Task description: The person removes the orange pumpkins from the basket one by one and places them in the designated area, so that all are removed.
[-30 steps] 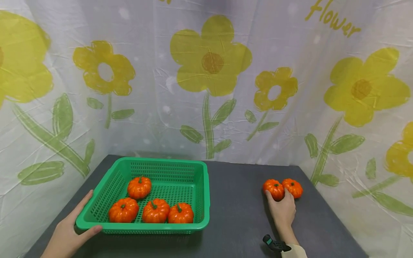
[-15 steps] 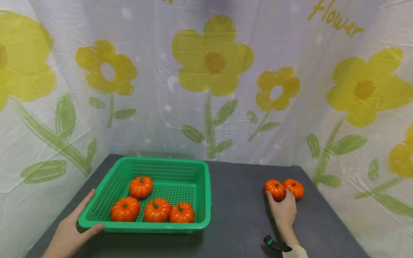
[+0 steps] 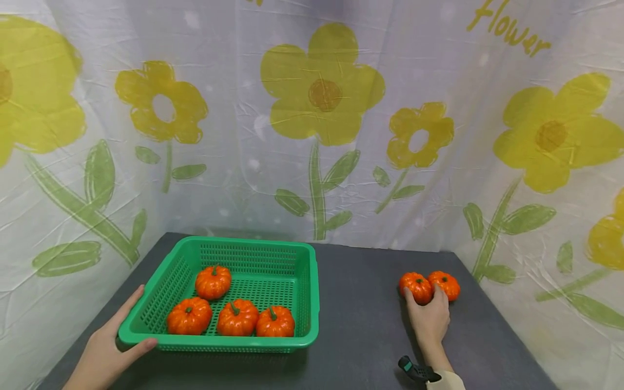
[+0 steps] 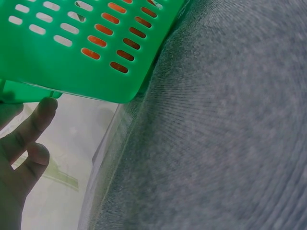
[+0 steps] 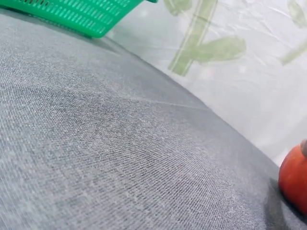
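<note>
A green plastic basket (image 3: 307, 341) stands on the left of the table with several small orange pumpkins (image 3: 189, 316) inside. My left hand (image 3: 104, 341) holds its near left corner, thumb along the front rim and fingers at the left side. In the left wrist view, fingers (image 4: 36, 122) reach up to the underside of the rim. On the right, two more pumpkins sit side by side. My right hand (image 3: 430, 319) grips the left pumpkin (image 3: 415, 286) between thumb and fingers; the right pumpkin (image 3: 444, 285) is just beyond the fingertips. The right wrist view catches only part of a pumpkin (image 5: 295, 179) at its edge.
The dark grey table (image 3: 358, 319) spans the space between basket and right hand. A pale curtain (image 3: 234, 184) printed with yellow flowers hangs around the back and sides. A black wrist strap (image 3: 418, 370) is on the right wrist.
</note>
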Available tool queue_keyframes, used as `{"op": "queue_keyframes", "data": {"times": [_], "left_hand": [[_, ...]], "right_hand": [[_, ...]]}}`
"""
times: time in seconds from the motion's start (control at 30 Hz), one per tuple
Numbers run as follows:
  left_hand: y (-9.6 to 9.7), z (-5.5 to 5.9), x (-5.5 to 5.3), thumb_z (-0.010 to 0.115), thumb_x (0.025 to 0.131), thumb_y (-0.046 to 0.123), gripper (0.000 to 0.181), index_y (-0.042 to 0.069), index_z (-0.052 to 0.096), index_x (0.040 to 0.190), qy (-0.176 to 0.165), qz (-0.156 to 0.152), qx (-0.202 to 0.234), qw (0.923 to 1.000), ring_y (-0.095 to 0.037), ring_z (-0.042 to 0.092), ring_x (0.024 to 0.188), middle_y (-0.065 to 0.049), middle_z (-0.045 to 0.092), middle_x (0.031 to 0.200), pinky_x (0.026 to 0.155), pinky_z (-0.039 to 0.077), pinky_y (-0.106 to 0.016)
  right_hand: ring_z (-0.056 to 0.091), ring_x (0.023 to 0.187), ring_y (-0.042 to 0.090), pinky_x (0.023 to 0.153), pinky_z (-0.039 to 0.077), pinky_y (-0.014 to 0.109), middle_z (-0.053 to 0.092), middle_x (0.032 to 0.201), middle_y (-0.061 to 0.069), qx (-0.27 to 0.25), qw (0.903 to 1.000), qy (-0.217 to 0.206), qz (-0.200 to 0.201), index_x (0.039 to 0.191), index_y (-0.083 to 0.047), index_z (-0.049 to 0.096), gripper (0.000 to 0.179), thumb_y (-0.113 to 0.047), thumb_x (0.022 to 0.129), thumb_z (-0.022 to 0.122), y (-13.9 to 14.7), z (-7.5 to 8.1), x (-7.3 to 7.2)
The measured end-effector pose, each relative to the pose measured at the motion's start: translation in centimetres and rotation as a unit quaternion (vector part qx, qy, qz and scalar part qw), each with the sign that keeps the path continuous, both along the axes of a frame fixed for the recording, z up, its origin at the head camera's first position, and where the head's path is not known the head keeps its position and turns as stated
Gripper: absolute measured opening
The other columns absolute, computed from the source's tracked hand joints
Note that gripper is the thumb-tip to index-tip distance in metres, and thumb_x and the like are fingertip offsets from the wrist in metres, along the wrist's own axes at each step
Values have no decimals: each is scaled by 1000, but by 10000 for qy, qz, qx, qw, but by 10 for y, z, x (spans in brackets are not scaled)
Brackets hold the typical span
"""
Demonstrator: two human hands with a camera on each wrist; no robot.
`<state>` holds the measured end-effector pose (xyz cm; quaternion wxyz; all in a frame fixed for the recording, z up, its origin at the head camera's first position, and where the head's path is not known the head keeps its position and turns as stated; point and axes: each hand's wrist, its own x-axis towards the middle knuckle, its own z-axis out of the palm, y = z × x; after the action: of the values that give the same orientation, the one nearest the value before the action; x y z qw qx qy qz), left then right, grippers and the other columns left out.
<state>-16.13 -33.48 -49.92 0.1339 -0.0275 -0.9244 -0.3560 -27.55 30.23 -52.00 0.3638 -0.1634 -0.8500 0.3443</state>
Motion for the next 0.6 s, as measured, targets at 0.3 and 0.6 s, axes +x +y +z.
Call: {"op": "queue_keyframes", "data": {"times": [0.3,0.6], "left_hand": [[0,1,2,81,94,34,107,31,9,173,41,-33,14,10000,-64,48,129,-35,34,164,86,45,-81],[0,1,3,83,93,34,108,30,10,173,101,-50,8,9999,-64,48,130,-35,35,163,87,45,-81]], "right_hand": [[58,118,56,101,45,75,59,138,33,-23,9989,476,18,144,10,56,75,-27,87,86,-2,4,0],[60,116,54,99,48,71,61,139,30,-257,9978,589,177,142,6,60,70,-27,87,87,-8,14,1]]}}
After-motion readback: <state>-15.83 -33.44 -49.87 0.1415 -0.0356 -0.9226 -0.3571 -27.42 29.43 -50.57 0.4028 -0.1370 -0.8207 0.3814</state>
